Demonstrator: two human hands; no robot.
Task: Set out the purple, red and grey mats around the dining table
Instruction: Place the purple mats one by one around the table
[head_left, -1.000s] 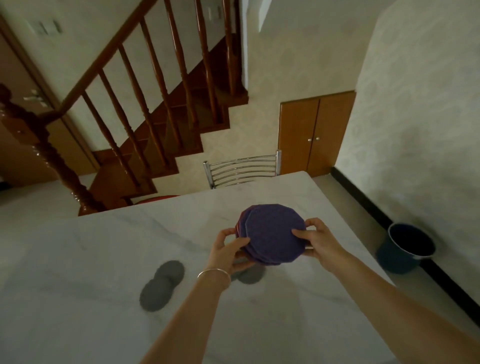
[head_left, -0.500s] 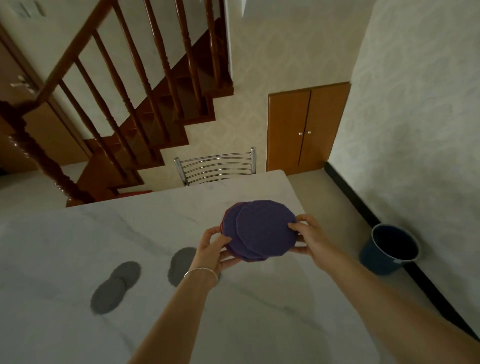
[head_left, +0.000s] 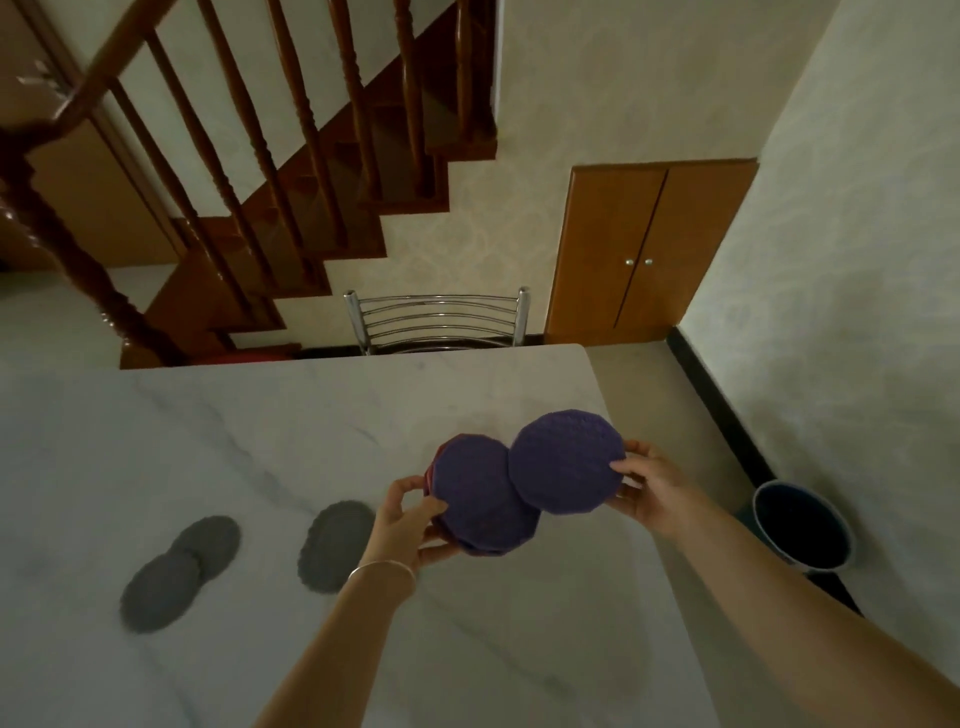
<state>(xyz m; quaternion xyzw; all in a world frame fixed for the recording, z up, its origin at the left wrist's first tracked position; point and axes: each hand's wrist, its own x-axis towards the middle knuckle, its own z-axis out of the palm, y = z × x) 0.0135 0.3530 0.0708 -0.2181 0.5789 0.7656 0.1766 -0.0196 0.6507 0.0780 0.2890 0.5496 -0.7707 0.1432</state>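
Now your right hand (head_left: 647, 488) pinches the top purple mat (head_left: 566, 462), sliding it free. Your left hand (head_left: 410, 525) clamps the stack (head_left: 483, 504) above the surface (head_left: 260, 415).

Purple mat (head_left: 566, 461): round, faceted edge, textured weave; held up off the table (head_left: 260, 415), tilted, pinched at its right edge, its lower left edge overlapping the stack.

Stack of mats (head_left: 483, 501): purple mat on top, red edges showing at its upper left rim; held in the air above the table, just left of the single purple mat.

Grey mats: a pair (head_left: 179, 569) lying flat and overlapping at the table's left; one more (head_left: 332, 543) flat to their right, partly hidden behind a wrist.
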